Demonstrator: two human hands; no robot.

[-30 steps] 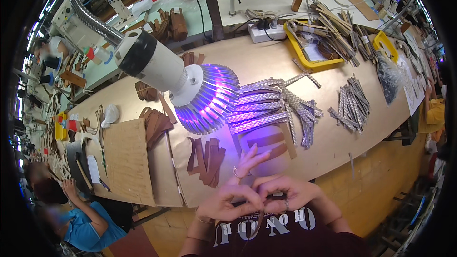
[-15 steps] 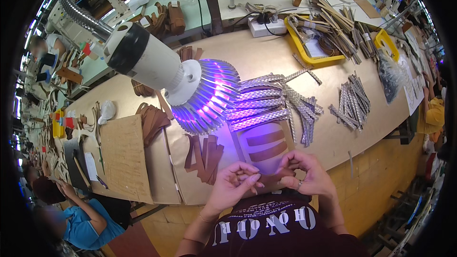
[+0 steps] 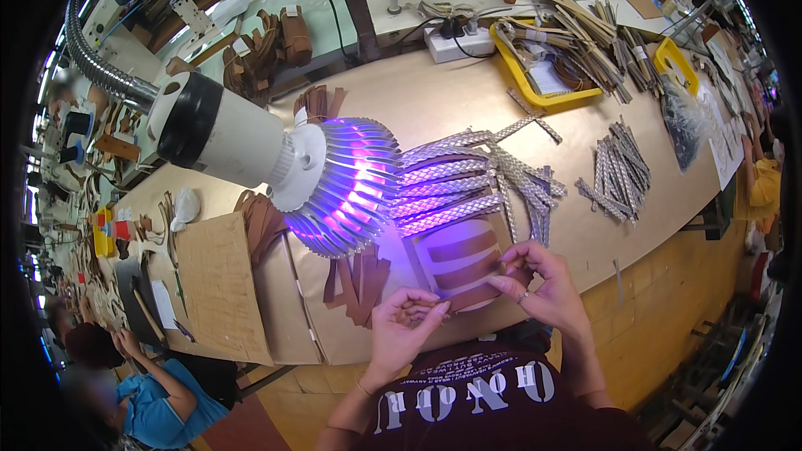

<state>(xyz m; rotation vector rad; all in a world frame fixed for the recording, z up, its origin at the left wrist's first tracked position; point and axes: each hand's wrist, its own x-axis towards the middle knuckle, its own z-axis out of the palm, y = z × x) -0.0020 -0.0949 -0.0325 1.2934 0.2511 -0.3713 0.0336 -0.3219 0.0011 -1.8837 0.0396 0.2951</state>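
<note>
Between my two hands a brown leather-like strip (image 3: pixel 472 293) is stretched across the near part of a pale rounded panel (image 3: pixel 447 276). My left hand (image 3: pixel 407 322) pinches the strip's left end between thumb and fingers. At its other end, my right hand (image 3: pixel 543 282), with a ring on one finger, pinches it too. Two similar brown strips (image 3: pixel 462 244) lie side by side farther up the panel. Beyond them several silvery braided straps (image 3: pixel 447 194) lie in rows. A finned lamp (image 3: pixel 355 179) casts purple light over the straps and panel from the left.
Loose brown strips (image 3: pixel 361 284) lie left of the panel, near a flat tan board (image 3: pixel 219 280). More braided straps (image 3: pixel 620 171) are heaped at right. A yellow tray (image 3: pixel 551 104) of strips and a white power strip (image 3: pixel 455 46) stand behind. A person in blue (image 3: pixel 171 405) works at left.
The strip, earlier low between my hands, is now spread over the panel's near part. My right hand has moved up slightly; the view has shifted, with the lamp now farther left.
</note>
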